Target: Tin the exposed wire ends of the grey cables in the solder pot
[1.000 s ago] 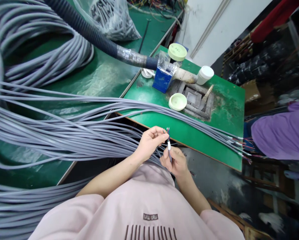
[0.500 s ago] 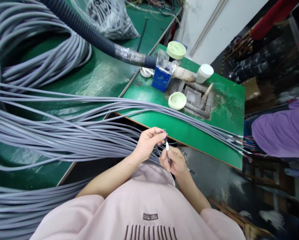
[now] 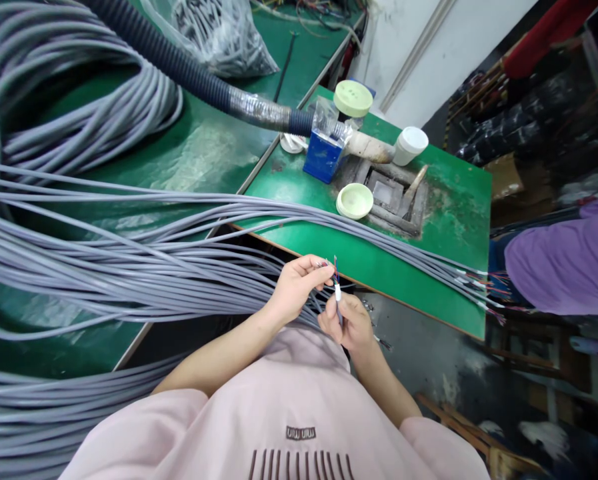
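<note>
Grey round cable with a white band [image 3: 337,293] rises between the hands: the bare right hand [image 3: 349,323] curls closed around its lower part; just above and leftward, the bare left hand [image 3: 299,287] pinches its thin coloured wires [image 3: 335,268], thumb against fingers.

Green table [image 3: 466,210], grey cables [image 3: 379,241] stretched across it, blue box [image 3: 323,159], pale-green dish [image 3: 355,201], white tub [image 3: 409,147]

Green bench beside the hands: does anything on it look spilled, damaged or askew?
Yes. Dark, patchy marks stain the green bench around the grey square fixture; residue or scorching, I can't tell which. A pale stick lies aslant over the fixture's frame. The cable end in the right hand is too small to judge.
</note>
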Motion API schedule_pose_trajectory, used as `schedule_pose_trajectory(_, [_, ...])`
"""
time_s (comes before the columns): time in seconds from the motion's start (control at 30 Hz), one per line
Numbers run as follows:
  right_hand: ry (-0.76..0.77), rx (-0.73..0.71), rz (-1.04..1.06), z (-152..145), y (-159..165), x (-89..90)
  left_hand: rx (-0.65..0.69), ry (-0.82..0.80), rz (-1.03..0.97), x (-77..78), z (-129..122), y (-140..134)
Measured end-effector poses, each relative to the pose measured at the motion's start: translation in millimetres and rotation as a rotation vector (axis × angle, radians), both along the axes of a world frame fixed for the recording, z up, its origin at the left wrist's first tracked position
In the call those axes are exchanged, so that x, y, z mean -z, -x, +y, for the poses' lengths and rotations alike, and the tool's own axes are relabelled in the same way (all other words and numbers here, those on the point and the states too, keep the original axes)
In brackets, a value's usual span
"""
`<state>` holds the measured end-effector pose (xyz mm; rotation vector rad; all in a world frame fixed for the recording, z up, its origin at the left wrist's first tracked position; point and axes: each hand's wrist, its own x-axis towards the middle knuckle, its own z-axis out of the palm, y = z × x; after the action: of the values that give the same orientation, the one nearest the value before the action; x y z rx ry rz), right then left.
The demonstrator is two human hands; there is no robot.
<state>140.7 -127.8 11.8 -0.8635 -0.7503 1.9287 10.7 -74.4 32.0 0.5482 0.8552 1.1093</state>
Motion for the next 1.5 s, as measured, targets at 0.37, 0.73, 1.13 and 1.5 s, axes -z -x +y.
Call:
schedule_pose_trajectory(0.37, [0.012, 0.023, 0.025, 1, 0, -0.5, 0.031, -0.057, 0.071, 2.9, -1, 0])
schedule_pose_trajectory(0.73, [0.005, 0.024, 0.112, 1, 0, 1.3, 0.030, -0.062, 0.088, 3.6, -2, 0])
schedule_pose_trajectory(1.13, [-0.056, 0.218, -0.131, -19, -29, -25.9, 0.128, -0.196, 0.270, 6.3, 0, 2])
schedule_pose_trajectory(1.5, [0.433, 0.319, -1.314, -144, -165, 46.5, 0.040, -0.913, 1.460, 8.5, 57, 25])
